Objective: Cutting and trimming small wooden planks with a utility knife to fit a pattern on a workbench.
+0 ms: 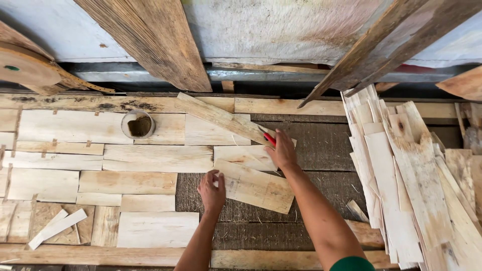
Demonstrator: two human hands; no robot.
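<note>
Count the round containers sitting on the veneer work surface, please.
1: a small round container of brown paste stands at upper left on the pale veneer sheets. Others may hide under the stack at right.

Pale cream wood sheets (155, 228), streaked with fine tan grain, cover a dark grey-brown woven mat (321, 145). A red-handled tool (269, 138) shows in the right hand (281, 150). A grey round pot (138, 124) holds brown paste. The stack of strips (401, 185) is whitish with brown stains; a green sleeve (351, 264) edges the frame.
</note>
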